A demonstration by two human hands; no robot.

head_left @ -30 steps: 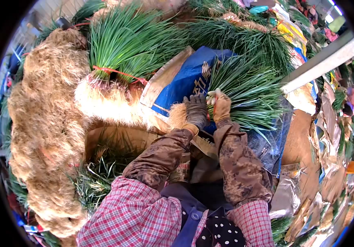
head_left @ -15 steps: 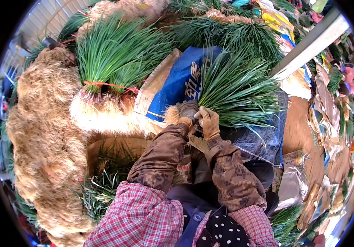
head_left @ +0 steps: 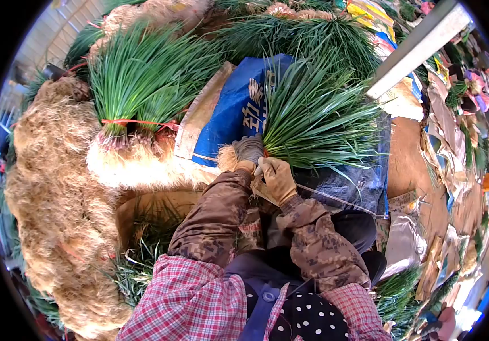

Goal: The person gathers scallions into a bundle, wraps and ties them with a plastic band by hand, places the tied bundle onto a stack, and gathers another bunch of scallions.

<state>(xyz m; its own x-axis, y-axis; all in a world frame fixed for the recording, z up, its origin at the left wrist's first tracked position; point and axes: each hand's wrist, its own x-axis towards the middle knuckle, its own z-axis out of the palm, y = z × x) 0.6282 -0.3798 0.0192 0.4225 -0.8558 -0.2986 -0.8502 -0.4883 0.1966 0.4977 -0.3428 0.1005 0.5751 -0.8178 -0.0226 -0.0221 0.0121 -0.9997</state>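
A bundle of long green stalks with pale roots point(head_left: 318, 122) lies across a blue sheet with printed characters point(head_left: 230, 108), its leaves fanned to the right. My left hand point(head_left: 248, 150), in a grey glove, is wrapped round the bundle just above the roots. Close beside it, my right hand point(head_left: 277, 177), in a tan glove, has its fingers pinched together below the stalks; what they hold is too small to make out. A bit of red shows on the stalks between the hands.
Bundles tied with red string point(head_left: 136, 122) stand at the upper left. A long pile of pale roots point(head_left: 57, 210) runs down the left side. Loose green leaves point(head_left: 142, 256) lie in a hollow near my left arm. A pale beam point(head_left: 420, 48) slants in at the upper right, above cardboard point(head_left: 409, 159).
My right hand has drawn back from the stalks and moved down towards me, its fingers now pinched. My left hand has stayed on the bundle. The whole view has shifted.
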